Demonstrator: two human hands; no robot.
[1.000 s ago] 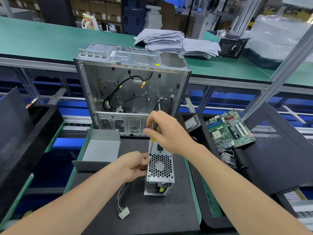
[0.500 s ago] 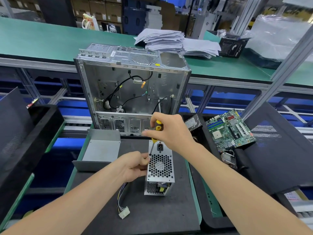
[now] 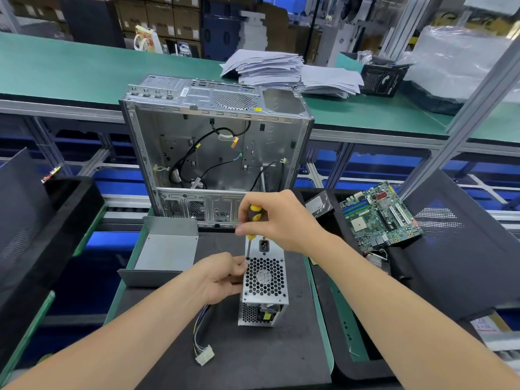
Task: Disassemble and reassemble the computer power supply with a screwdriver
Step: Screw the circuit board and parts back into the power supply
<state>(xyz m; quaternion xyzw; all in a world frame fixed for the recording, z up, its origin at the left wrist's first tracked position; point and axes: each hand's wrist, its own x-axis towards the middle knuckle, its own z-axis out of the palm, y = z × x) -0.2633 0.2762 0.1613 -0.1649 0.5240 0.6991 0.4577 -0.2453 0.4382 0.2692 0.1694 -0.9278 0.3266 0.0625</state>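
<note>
Right hand (image 3: 281, 220) gripping screwdriver (image 3: 254, 215), fingers rolling; more yellow handle showing than a second ago, so corner screw probably turning. Left hand (image 3: 222, 277) clasping PSU (image 3: 264, 280), standing centre-frame on worktop (image 3: 253, 356).

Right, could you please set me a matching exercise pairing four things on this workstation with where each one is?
Things: 1 screwdriver; 2 motherboard; 3 white connector; 4 paper stack.
Places: A on the green bench behind the case; B on the black mat, nearest the person; C gripped by the right hand; D propped at the black tray on the right.
Pairs: 1-C, 2-D, 3-B, 4-A.
</note>
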